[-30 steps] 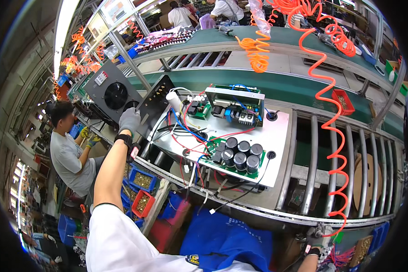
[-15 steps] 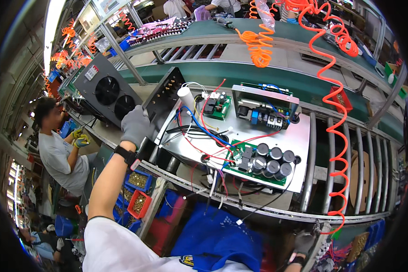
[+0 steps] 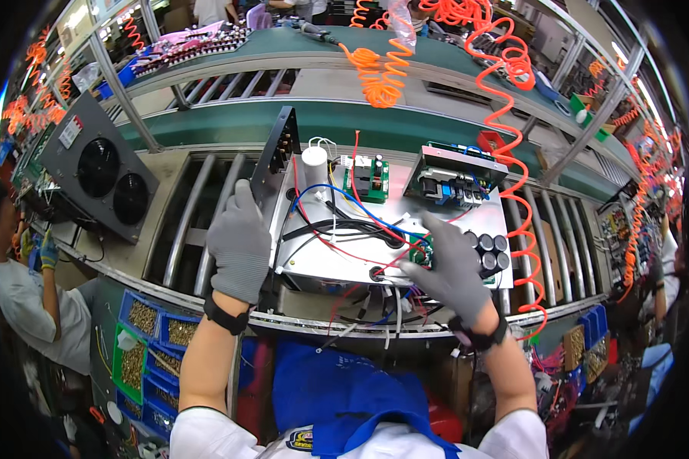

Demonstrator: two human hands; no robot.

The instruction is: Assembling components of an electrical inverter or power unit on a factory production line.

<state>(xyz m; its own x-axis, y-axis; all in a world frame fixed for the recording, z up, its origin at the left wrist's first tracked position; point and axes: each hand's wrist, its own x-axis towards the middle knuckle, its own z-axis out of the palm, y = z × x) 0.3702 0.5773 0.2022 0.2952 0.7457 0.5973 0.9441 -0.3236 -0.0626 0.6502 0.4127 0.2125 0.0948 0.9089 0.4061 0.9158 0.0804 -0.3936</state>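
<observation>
The metal chassis tray [image 3: 314, 260], loaded with circuit boards, black capacitors [image 3: 491, 252] and loose red, blue and black wires, lies flat on the roller conveyor [image 3: 199, 222] right in front of the person and looks heavy, stiff and sharp-edged, best taken by its bare rim and upright black end panel [image 3: 277, 157], not the fragile boards or wiring. The gloved left hand [image 3: 240, 243] rests at the tray's left edge, fingers together and stretched up against that panel, not clamped. The gloved right hand [image 3: 452, 274] hovers spread over the front right corner, fingertips near the capacitors, gripping nothing; beyond runs a green belt [image 3: 337, 122] under coiled orange hoses [image 3: 379, 76].
</observation>
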